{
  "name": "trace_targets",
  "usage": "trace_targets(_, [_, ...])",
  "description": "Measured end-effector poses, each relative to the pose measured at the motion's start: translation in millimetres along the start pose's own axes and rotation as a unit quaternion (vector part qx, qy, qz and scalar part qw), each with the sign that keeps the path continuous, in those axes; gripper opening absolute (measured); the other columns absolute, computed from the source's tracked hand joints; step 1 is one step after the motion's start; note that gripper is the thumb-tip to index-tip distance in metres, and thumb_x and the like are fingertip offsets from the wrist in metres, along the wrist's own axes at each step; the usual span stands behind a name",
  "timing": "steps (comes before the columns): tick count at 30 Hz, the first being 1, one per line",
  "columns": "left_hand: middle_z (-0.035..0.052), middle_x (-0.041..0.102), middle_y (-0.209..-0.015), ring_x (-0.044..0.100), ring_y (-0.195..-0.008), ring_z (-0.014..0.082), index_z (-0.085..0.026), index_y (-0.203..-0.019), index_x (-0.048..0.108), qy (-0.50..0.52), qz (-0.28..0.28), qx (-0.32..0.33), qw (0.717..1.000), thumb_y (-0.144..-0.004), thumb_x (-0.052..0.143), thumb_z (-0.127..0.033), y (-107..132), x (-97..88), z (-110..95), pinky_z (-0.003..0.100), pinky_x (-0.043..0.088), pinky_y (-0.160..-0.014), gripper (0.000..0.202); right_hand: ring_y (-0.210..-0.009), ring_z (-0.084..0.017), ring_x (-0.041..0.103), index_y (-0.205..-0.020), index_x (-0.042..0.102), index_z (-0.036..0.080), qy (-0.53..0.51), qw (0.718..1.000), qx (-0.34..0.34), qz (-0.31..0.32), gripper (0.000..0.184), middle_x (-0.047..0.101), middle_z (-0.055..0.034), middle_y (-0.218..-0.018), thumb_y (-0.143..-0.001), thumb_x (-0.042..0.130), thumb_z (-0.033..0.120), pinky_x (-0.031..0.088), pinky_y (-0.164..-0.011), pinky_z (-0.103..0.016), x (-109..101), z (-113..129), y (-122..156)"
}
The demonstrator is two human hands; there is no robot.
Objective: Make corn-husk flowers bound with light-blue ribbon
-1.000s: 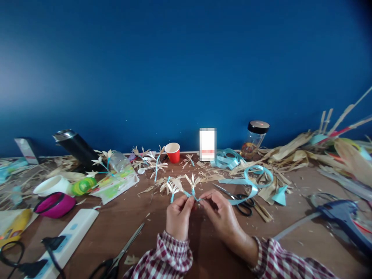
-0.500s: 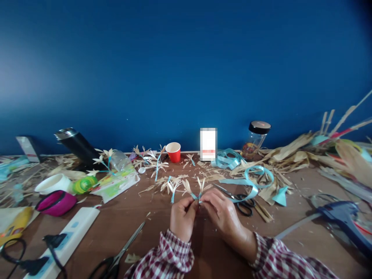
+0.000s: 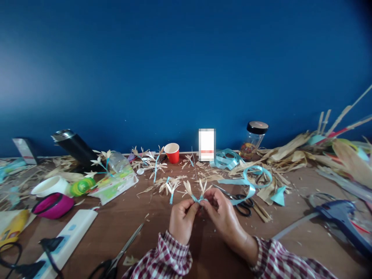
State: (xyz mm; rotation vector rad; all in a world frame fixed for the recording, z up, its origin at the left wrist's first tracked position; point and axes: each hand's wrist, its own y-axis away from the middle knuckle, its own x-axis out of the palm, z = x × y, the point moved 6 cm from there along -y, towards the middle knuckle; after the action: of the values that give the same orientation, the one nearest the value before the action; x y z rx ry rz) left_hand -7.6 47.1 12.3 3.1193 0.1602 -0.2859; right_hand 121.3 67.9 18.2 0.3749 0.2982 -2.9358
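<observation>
Between my hands is a small corn-husk flower sprig (image 3: 203, 188), with pale petals spreading upward in two tufts and light-blue wrapping at its base. My left hand (image 3: 183, 219) pinches the wrapped base between thumb and forefinger. From the other side my right hand (image 3: 221, 213) pinches the same blue part, its fingertips close against the left ones. Their fingers hide the lower end of the sprig. Just beyond my left hand lies another husk flower (image 3: 172, 190) with a blue stem. Black-handled scissors (image 3: 244, 206) lie right of my right hand, partly under blue ribbon (image 3: 247, 190).
A second pair of scissors (image 3: 123, 248) lies at front left, near a white power strip (image 3: 65, 244). A blue glue gun (image 3: 338, 217) rests at right. Farther back stand a red paper cup (image 3: 173, 155) and a lidded jar (image 3: 252, 141). Dry husks (image 3: 290, 151) heap at back right.
My right hand's fingers have shifted and lifted slightly at the sprig's base, so more of the blue wrapping shows. The whole view has drifted a little; my left hand keeps its pinch.
</observation>
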Motion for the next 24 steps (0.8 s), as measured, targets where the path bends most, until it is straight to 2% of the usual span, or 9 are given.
trace_targets(4, [0.0025, 0.063, -0.060, 0.055, -0.059, 0.0150, -0.013, -0.067, 0.066, -0.007, 0.009, 0.007, 1.000, -0.078, 0.055, -0.031, 0, 0.0, 1, 0.022, 0.041, -0.056, 0.024, -0.067, -0.016, 0.060, -0.083, 0.049, 0.018, -0.006, 1.000, 0.000, 0.017, 0.009, 0.061, -0.0024, -0.074, -0.083, 0.052, 0.027, 0.047, -0.063, -0.026, 1, -1, -1])
trace_targets(7, [0.0023, 0.062, -0.058, 0.053, -0.058, 0.0146, -0.013, -0.063, 0.064, -0.018, 0.016, 0.013, 1.000, -0.078, 0.055, -0.031, -1, -0.7, 0, 0.022, 0.040, -0.056, 0.026, -0.066, -0.015, 0.059, -0.083, 0.050, 0.018, -0.007, 1.000, -0.006, 0.021, 0.008, 0.061, -0.0022, -0.074, -0.083, 0.051, 0.026, 0.046, -0.062, -0.026, 0, 2, -1])
trace_targets(10, [0.0020, 0.059, -0.056, 0.051, -0.057, 0.0141, -0.013, -0.059, 0.062, -0.029, 0.019, 0.016, 0.999, -0.077, 0.056, -0.032, -1, -0.9, -2, 0.022, 0.039, -0.055, 0.027, -0.064, -0.015, 0.056, -0.081, 0.051, 0.017, 0.015, 1.000, -0.014, 0.008, 0.008, 0.060, -0.0013, -0.071, -0.081, 0.053, 0.025, 0.044, -0.061, -0.025, -4, 5, 0])
trace_targets(14, [0.0016, 0.059, -0.056, 0.050, -0.056, 0.0134, -0.012, -0.062, 0.063, -0.020, 0.019, 0.009, 1.000, -0.075, 0.058, -0.031, 0, 1.7, -2, 0.022, 0.039, -0.053, 0.024, -0.063, -0.014, 0.054, -0.076, 0.051, 0.017, 0.018, 1.000, 0.005, -0.007, 0.010, 0.058, -0.0008, -0.068, -0.080, 0.055, 0.026, 0.043, -0.061, -0.026, -5, 4, 0])
trace_targets(17, [0.0020, 0.059, -0.058, 0.052, -0.058, 0.0141, -0.012, -0.067, 0.064, 0.017, 0.020, -0.006, 1.000, -0.075, 0.059, -0.032, -1, 3.5, 3, 0.022, 0.041, -0.055, 0.023, -0.062, -0.014, 0.055, -0.079, 0.051, 0.017, -0.062, 0.998, 0.026, 0.016, 0.013, 0.057, -0.0001, -0.069, -0.081, 0.055, 0.029, 0.044, -0.058, -0.025, -1, 1, -1])
trace_targets(20, [0.0020, 0.061, -0.062, 0.054, -0.062, 0.0147, -0.013, -0.074, 0.066, 0.098, 0.030, -0.025, 0.994, -0.075, 0.061, -0.034, -4, 3.4, 10, 0.023, 0.043, -0.059, 0.022, -0.067, -0.014, 0.056, -0.086, 0.052, 0.018, -0.136, 0.989, 0.019, 0.057, 0.017, 0.058, -0.0008, -0.074, -0.084, 0.051, 0.034, 0.046, -0.060, -0.024, 2, 3, -4])
trace_targets(24, [0.0007, 0.059, -0.059, 0.050, -0.056, 0.0103, -0.014, -0.068, 0.064, 0.203, 0.040, -0.075, 0.976, -0.069, 0.067, -0.037, -4, 3.6, 16, 0.020, 0.042, -0.056, 0.024, -0.069, -0.013, 0.054, -0.088, 0.055, 0.018, -0.104, 0.994, -0.002, 0.023, 0.021, 0.058, -0.0017, -0.078, -0.089, 0.041, 0.034, 0.044, -0.062, -0.024, -12, 3, -12])
